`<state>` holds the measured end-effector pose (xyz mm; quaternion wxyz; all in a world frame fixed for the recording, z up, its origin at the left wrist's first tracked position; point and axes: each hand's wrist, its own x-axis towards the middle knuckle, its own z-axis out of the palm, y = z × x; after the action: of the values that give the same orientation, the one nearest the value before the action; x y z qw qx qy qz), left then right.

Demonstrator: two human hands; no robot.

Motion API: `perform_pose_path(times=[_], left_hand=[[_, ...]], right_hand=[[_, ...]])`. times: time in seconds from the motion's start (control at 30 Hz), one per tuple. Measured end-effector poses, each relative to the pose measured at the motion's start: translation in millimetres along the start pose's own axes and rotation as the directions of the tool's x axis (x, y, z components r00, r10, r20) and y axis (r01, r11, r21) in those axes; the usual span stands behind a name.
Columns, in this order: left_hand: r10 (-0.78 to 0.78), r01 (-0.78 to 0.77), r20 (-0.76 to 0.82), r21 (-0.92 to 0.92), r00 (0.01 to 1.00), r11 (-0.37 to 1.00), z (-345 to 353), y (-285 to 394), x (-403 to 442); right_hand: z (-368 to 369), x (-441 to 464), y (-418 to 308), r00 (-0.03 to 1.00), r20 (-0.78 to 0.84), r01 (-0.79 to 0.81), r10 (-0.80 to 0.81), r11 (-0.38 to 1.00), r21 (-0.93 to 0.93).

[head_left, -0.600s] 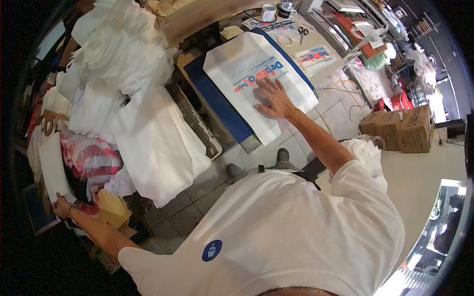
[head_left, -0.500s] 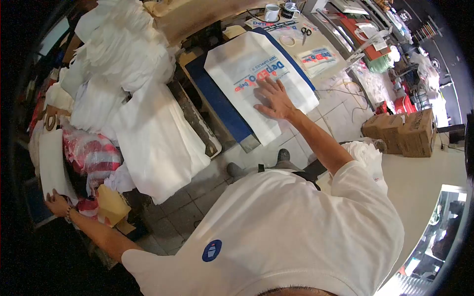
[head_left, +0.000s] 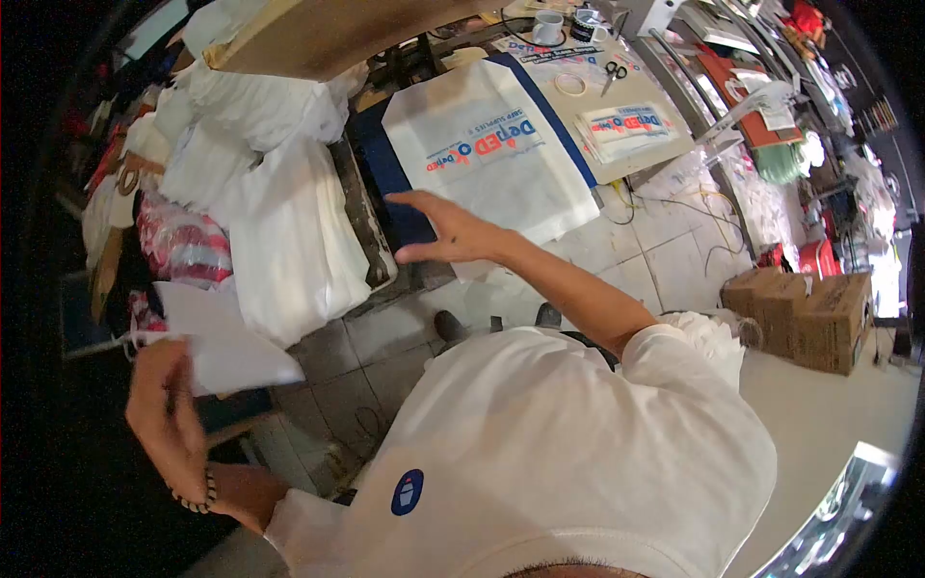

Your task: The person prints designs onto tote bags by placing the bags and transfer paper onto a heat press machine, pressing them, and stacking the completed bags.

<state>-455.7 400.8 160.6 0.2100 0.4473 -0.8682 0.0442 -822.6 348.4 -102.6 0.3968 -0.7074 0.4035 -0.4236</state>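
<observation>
My left hand (head_left: pixel 169 409) is raised at the lower left, somewhat smeared by motion. Its fingers are closed on a white sheet (head_left: pixel 226 337), which tilts out to the right. My right hand (head_left: pixel 453 233) is open, thumb and fingers apart, over the near-left side of the blue board (head_left: pixel 378 144). It grips nothing. On that board lies a flat white bag (head_left: pixel 511 183) with blue and red lettering. To the left, a stack of white bags (head_left: pixel 294 241) is draped near the board, its far part under a brown panel (head_left: pixel 337 43).
Scissors (head_left: pixel 613 75), a tape roll (head_left: pixel 570 85), a white mug (head_left: pixel 547 27) and a printed packet (head_left: pixel 626 130) lie on the side table. Cardboard boxes (head_left: pixel 805 313) stand at right. A red-and-white plastic-wrapped bundle (head_left: pixel 183 241) sits left.
My left hand has lifted the white sheet from the far left and brought it right. My right hand has left the printed bag and moved left. The brown panel has come down over the pile.
</observation>
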Motion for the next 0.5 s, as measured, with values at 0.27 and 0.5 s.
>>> perform_pose_path(times=[0.27, 0.5], left_hand=[[-0.038, -0.017, -0.203, -0.262, 0.978, 0.965, 31, 134, 5], [-0.336, 0.208, -0.060, -0.679, 0.940, 0.704, 88, 124, 15]], right_hand=[[6, -74, 9, 0.806, 0.592, -0.480, -0.008, 0.578, 0.661], [-26, -122, 14, 0.781, 0.622, -0.574, -0.046, 0.338, 0.746]])
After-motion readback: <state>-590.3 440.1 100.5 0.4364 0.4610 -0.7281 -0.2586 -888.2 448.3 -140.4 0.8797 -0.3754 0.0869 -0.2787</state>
